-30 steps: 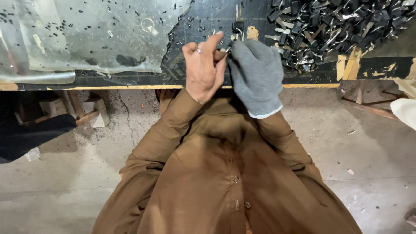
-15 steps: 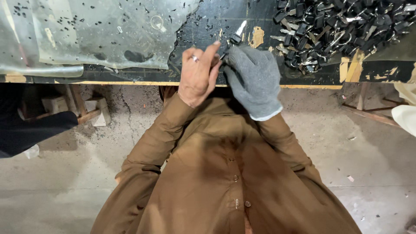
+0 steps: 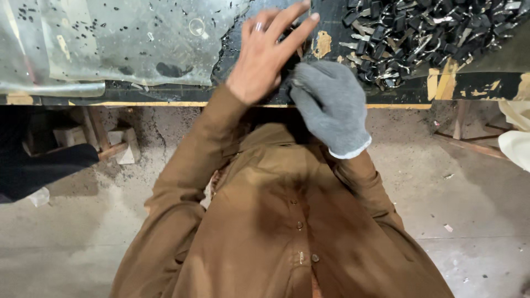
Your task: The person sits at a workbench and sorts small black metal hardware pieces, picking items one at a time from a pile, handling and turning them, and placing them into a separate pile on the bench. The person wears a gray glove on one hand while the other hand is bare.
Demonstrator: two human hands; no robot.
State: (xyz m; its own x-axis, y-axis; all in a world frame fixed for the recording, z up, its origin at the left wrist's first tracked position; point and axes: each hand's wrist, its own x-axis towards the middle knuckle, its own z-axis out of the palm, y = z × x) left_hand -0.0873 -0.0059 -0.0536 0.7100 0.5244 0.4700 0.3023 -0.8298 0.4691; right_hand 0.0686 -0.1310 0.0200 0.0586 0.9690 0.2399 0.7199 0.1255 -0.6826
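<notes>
Bare left hand [image 3: 264, 58] spread open, nothing gripped; grey knit-gloved right hand [image 3: 331, 105] curled, contents hidden; heap of small black metal clips [image 3: 425, 38] kept within reach right of it.

Workshop. Indicated by scarred black bench [image 3: 475, 88] with chipped yellow edge, heap of small dark metal parts [image 3: 425, 33], speckled plastic sheet [image 3: 127, 38], wood blocks [image 3: 124, 146], dusty concrete floor [image 3: 469, 221].

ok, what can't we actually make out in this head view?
- What sits between the left hand and the gloved right hand: hidden by both hands, and blurred.
- Right fingers: covered by the glove and turned away.
- Pile of dark metal parts: cut off by the top edge, single pieces too small.
- Bench top: half under plastic sheet.
</notes>
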